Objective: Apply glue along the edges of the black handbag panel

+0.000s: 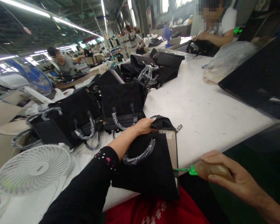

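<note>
In front of me a black handbag (149, 168) lies at the table's edge, its handle (140, 155) wrapped in clear plastic. My left hand (146, 126) grips the bag's top edge, where a black flap (163, 123) with a zipper pull (179, 127) is folded back. Some fingers are hidden behind the material. My right hand (221, 169) is closed around a soft brownish glue bottle (211, 171) with a green cap and a thin green nozzle. The nozzle's tip reaches the beige inner side (174, 149) of the bag near its right edge.
Several black handbags (121, 96) with wrapped handles are piled to the left and behind. A white fan (37, 169) stands at the near left. Farther right are a plastic bag (228, 62) and a large black piece (261, 77). Across the white table (200, 102) a person (214, 34) handles black material.
</note>
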{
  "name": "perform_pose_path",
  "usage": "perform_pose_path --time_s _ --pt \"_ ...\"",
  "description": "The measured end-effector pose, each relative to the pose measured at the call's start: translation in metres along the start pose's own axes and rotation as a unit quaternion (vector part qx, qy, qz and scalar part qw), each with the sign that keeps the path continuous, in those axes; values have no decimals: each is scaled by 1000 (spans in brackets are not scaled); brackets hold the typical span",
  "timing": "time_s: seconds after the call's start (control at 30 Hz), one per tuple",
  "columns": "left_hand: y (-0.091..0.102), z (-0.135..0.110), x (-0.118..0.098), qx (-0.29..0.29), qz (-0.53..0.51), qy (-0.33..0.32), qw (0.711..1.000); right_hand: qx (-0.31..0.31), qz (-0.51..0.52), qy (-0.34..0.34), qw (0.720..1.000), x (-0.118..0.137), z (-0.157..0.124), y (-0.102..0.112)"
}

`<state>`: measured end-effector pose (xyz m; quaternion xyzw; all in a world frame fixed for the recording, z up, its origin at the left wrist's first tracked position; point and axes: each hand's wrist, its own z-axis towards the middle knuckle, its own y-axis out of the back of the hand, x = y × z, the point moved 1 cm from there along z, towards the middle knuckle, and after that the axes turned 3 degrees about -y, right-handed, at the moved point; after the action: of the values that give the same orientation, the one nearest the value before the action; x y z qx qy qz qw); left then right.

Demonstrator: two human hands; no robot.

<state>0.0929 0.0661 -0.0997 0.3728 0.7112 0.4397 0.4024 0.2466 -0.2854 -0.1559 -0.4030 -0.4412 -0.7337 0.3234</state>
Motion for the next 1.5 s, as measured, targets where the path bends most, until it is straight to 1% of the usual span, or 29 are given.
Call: perform_pose_path --time_s 0.07,0.2,0.3,0.4,0.5,0.6,0.67,0.77,0.87,0.93,1.0,1.1,1.17,1.3,1.33,1.43,1.47,1.5 --pt "1 0 3 4 -12 -6 1000 -7 -7 -6 1000 -1 -1 0" --pt "4 1 4 18 -35 -21 999 19 0 -15 1000 -3 -4 0" --pt "8 3 4 18 -53 -27 998 9 -12 -14 1000 -4 -5 1" --pt "15 -2 0 5 -62 -29 998 2 -18 -10 1000 -3 -3 0" --pt "29 -17 -11 -22 -65 -51 996 7 -20 1 1000 -2 -1 0" --pt "47 -37 -26 -58 -75 -69 993 10 -22 16 1000 0 1 0" --pt "61 -51 -37 -90 -75 -52 992 5 -32 26 999 1 3 0" --pt "82 -71 -54 -141 -40 -22 989 -5 -68 48 997 2 10 0" --pt "93 -89 -69 -188 5 -32 982 -31 -111 77 990 0 20 0" --pt "91 -100 -73 -206 36 -46 977 -48 -129 85 987 -5 25 0" --pt "82 -111 -74 -211 55 -49 975 -58 -130 79 987 -11 29 0" --pt "67 -124 -69 -233 40 -34 971 -63 -114 55 990 -21 30 -1" --pt "61 -129 -67 -252 18 -29 967 -65 -96 46 992 -26 30 -3" --pt "56 -131 -72 -243 1 -28 970 -82 -71 39 993 -27 34 -4" --pt "56 -131 -73 -242 3 -27 970 -77 -68 28 994 -26 35 -4" --pt "54 -128 -73 -254 8 -19 967 -27 -55 -1 998 -22 38 -1" --pt "54 -127 -72 -256 12 -16 966 -21 -52 -2 998 -20 38 0" --pt "54 -126 -72 -258 18 -13 966 -27 -54 1 998 -19 39 1"
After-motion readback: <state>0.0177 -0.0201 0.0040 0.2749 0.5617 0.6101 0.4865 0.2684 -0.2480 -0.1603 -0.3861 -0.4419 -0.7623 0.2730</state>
